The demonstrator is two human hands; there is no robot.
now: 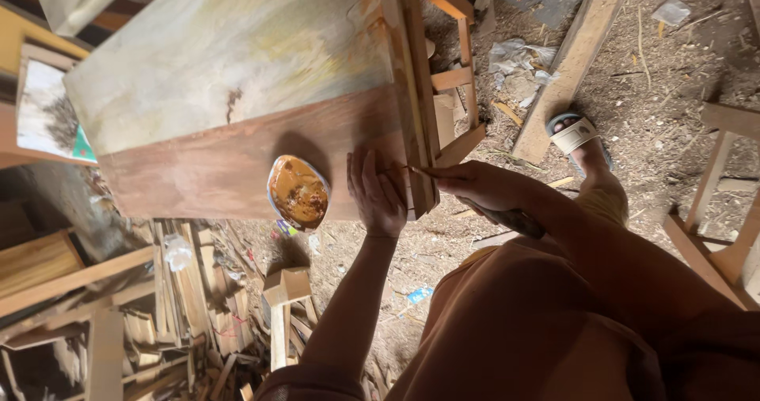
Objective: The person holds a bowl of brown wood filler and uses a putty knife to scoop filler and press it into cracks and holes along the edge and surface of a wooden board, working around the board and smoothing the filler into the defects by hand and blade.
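Wood stain or paste, orange-brown, is held in a shallow bowl (298,192) set near the front edge of a wooden surface (237,76), on the darker, reddish strip of the board. The left hand (376,195) is laid flat, fingers spread and palm down, on that same strip just beside the bowl, between the bowl and the surface's right corner; nothing is gripped by it. The right hand (475,183) is closed around a thin stick-like tool (419,169), whose tip is pressed against the wooden frame edge (416,116) at the corner of the surface, close to the left fingertips. Below, a sandalled foot (576,136) is seen on the floor, which is littered with sawdust, beside a long plank (571,60). Offcuts (198,306) are heaped under the surface.
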